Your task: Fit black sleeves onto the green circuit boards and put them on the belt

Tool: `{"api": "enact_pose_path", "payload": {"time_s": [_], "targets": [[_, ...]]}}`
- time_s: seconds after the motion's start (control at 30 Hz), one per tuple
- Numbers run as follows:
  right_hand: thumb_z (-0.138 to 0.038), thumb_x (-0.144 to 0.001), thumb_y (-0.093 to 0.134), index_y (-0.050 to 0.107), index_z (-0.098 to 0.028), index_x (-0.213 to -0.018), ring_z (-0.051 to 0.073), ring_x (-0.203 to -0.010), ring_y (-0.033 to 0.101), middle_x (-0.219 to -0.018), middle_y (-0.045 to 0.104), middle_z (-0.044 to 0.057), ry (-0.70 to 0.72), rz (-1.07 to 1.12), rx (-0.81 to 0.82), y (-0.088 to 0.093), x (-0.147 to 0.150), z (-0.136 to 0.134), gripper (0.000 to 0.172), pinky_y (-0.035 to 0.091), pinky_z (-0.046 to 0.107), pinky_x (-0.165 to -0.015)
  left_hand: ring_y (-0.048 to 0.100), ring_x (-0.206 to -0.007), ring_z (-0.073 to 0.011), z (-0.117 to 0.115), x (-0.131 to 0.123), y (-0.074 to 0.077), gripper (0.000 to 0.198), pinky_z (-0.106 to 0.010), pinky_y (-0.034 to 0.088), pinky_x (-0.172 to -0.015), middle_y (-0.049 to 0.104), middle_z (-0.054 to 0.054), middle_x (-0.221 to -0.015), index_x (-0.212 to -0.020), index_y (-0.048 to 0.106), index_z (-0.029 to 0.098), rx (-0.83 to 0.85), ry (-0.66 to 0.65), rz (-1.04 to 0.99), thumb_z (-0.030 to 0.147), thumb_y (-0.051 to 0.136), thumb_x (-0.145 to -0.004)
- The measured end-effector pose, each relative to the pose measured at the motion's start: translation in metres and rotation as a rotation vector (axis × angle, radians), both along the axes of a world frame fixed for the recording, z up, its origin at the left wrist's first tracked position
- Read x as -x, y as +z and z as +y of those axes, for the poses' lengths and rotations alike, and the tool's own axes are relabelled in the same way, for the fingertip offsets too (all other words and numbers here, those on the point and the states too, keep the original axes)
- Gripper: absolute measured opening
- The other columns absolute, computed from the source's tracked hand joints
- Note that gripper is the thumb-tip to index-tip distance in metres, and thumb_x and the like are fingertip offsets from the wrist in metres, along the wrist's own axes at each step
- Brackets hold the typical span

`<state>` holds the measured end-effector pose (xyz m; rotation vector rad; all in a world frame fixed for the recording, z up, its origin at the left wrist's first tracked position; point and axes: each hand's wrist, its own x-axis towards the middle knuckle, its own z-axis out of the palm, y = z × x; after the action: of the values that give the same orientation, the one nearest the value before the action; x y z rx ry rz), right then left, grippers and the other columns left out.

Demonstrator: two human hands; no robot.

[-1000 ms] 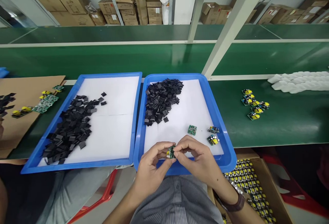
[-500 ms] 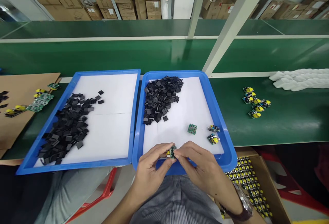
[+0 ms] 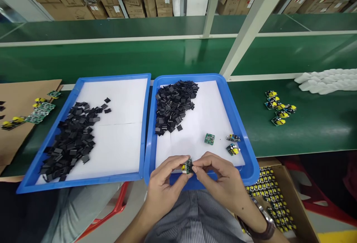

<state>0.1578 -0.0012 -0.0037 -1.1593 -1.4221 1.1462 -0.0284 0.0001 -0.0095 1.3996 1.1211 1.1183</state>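
Observation:
My left hand (image 3: 163,183) and my right hand (image 3: 220,178) meet over the near rim of the right blue tray (image 3: 249,161). Both pinch one small green circuit board with a yellow part (image 3: 187,166) between their fingertips. On the tray's white liner, just beyond my hands, lie a bare green board (image 3: 209,138) and two boards with yellow parts (image 3: 232,144). A heap of small black square pieces (image 3: 174,105) fills the tray's far left corner.
A second blue tray (image 3: 83,178) on the left holds another spread of black pieces (image 3: 71,138). More boards lie on the green bench at right (image 3: 279,109) and on brown cardboard at left (image 3: 36,111). White parts (image 3: 326,83) sit far right. A carton of boards (image 3: 275,205) stands below.
My hands stay pinched on the small board, shifting slightly down and nearer my body. The view has tilted a little; everything else lies as before.

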Motion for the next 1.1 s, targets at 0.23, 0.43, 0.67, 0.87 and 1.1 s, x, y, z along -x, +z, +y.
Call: {"api": "enact_pose_path", "payload": {"time_s": [0.23, 0.43, 0.67, 0.87, 1.1], "targets": [[-0.014, -0.096, 0.066, 0.074, -0.025, -0.098, 0.014, -0.072, 0.064, -0.081, 0.068, -0.001, 0.086, -0.028, 0.065, 0.002, -0.004, 0.002, 0.014, 0.053, 0.026, -0.065, 0.074, -0.108, -0.0247, 0.001, 0.003, -0.001, 0.045, -0.037, 0.063, -0.093, 0.079, -0.006, -0.117, -0.128, 0.076, 0.034, -0.024, -0.04, 0.039, 0.009, 0.076, -0.091], [-0.014, -0.098, 0.064, 0.072, -0.025, -0.1, 0.014, -0.073, 0.063, -0.082, 0.066, -0.001, 0.075, -0.074, 0.016, 0.001, -0.005, 0.002, 0.014, 0.052, 0.027, -0.067, 0.075, -0.103, -0.0229, 0.003, 0.004, -0.001, 0.048, -0.034, 0.065, -0.088, 0.079, -0.006, -0.115, -0.131, 0.074, 0.032, -0.08, -0.072, 0.064, 0.007, 0.076, -0.09], [-0.013, -0.1, 0.06, 0.068, -0.024, -0.1, 0.014, -0.072, 0.06, -0.082, 0.062, -0.002, 0.1, -0.165, -0.019, 0.006, -0.003, 0.001, 0.014, 0.048, 0.027, -0.067, 0.075, -0.102, -0.0211, 0.005, 0.003, -0.003, 0.052, -0.033, 0.066, -0.087, 0.078, -0.008, -0.115, -0.133, 0.073, 0.028, -0.22, -0.09, 0.08, 0.0, 0.073, -0.089], [-0.011, -0.099, 0.059, 0.066, -0.023, -0.095, 0.014, -0.074, 0.058, -0.082, 0.06, -0.002, 0.153, -0.189, 0.02, 0.008, -0.006, 0.004, 0.015, 0.046, 0.027, -0.067, 0.075, -0.106, -0.0214, 0.003, 0.005, -0.004, 0.055, -0.034, 0.066, -0.089, 0.077, -0.009, -0.119, -0.136, 0.071, 0.027, -0.257, -0.115, 0.097, -0.002, 0.072, -0.089], [-0.012, -0.099, 0.058, 0.066, -0.022, -0.092, 0.014, -0.074, 0.058, -0.082, 0.062, -0.002, 0.216, -0.206, 0.053, 0.01, -0.01, 0.01, 0.015, 0.043, 0.027, -0.066, 0.074, -0.104, -0.0187, 0.001, 0.003, -0.008, 0.053, -0.03, 0.065, -0.088, 0.076, -0.007, -0.115, -0.136, 0.07, 0.028, -0.27, -0.088, 0.111, -0.001, 0.071, -0.091]]}}
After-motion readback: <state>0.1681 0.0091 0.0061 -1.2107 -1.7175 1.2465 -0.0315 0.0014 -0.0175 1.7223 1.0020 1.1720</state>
